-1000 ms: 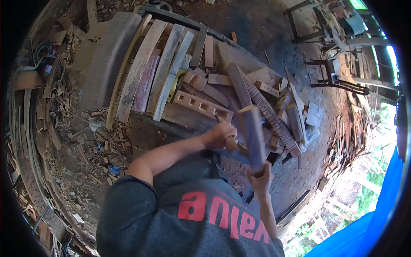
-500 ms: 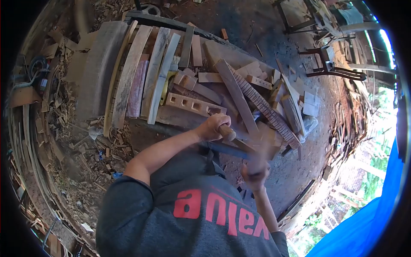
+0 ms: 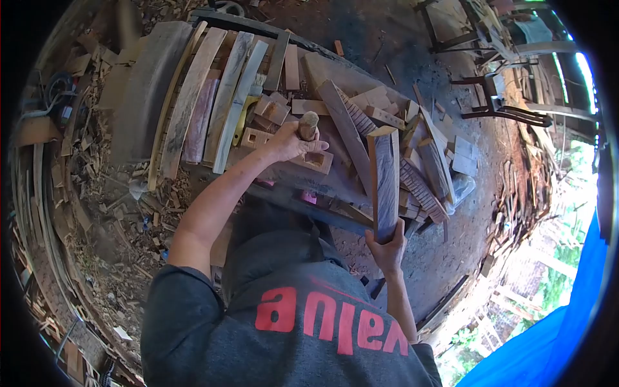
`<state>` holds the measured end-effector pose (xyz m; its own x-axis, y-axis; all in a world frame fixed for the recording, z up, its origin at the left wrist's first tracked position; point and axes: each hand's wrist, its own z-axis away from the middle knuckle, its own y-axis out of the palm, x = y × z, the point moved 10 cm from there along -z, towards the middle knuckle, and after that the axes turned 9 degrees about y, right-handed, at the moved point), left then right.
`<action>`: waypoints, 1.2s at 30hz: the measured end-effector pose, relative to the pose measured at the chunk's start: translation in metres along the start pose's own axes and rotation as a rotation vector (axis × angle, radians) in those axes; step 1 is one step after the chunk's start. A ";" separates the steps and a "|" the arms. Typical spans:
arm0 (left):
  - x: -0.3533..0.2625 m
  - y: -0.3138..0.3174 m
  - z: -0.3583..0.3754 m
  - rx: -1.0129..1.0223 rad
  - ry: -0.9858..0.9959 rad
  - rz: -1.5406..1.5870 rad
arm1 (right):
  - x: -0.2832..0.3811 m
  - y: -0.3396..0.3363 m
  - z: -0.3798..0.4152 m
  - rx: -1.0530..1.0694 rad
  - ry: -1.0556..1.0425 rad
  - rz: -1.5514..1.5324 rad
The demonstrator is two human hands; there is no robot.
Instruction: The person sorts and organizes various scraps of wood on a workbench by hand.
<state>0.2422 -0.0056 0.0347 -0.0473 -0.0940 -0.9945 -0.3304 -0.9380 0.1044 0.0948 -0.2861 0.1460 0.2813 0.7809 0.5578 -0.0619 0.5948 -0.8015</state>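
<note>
My left hand (image 3: 288, 143) is wrapped round the upright wooden handle of a chisel (image 3: 308, 125); its blade is hidden behind my fingers. Beneath that hand lies a wooden block (image 3: 256, 138) with square holes cut in its face, partly covered by my hand. To the right, my right hand (image 3: 388, 250) grips the near end of a thick, dark-sided length of wood (image 3: 385, 187). Its far end is raised over the wood pile, apart from the chisel.
Several long boards (image 3: 200, 97) lie side by side at the left of the low bench. Offcuts and a ridged strip of wood (image 3: 422, 191) are piled at the right. Wood chips (image 3: 109, 258) litter the ground, and a dark wooden frame (image 3: 493, 97) lies beyond.
My right hand's length of wood was blurred in motion near the chisel and now stands clear, raised. My left hand and the chisel have shifted left and away from me, the handle now more upright.
</note>
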 end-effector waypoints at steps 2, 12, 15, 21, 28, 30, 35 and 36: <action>-0.011 -0.001 0.009 -0.019 0.020 -0.090 | -0.004 -0.004 -0.001 0.019 -0.045 -0.011; -0.026 0.024 0.026 -0.013 -0.030 -0.440 | -0.032 -0.029 -0.026 0.152 -0.199 -0.120; -0.017 0.024 0.028 -0.041 -0.050 -0.404 | -0.034 -0.033 -0.033 0.182 -0.250 -0.134; -0.024 0.032 0.026 -0.052 -0.092 -0.491 | -0.018 -0.028 -0.054 0.235 -0.302 -0.128; -0.019 0.048 0.023 -0.048 -0.057 -0.466 | 0.103 -0.076 -0.039 0.153 -0.601 -0.489; 0.011 0.032 0.032 -0.135 0.084 -0.702 | 0.092 -0.033 -0.054 0.304 -0.563 -0.122; -0.011 0.046 0.042 -0.194 0.168 -0.617 | 0.100 -0.015 -0.070 0.389 -0.570 0.169; -0.022 0.050 0.041 -0.139 0.044 -0.554 | 0.110 -0.021 -0.064 0.397 -0.562 0.174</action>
<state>0.1880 -0.0370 0.0624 0.1377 0.4131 -0.9002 -0.1676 -0.8861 -0.4322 0.1885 -0.2246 0.2106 -0.2944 0.7874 0.5415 -0.4355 0.3939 -0.8095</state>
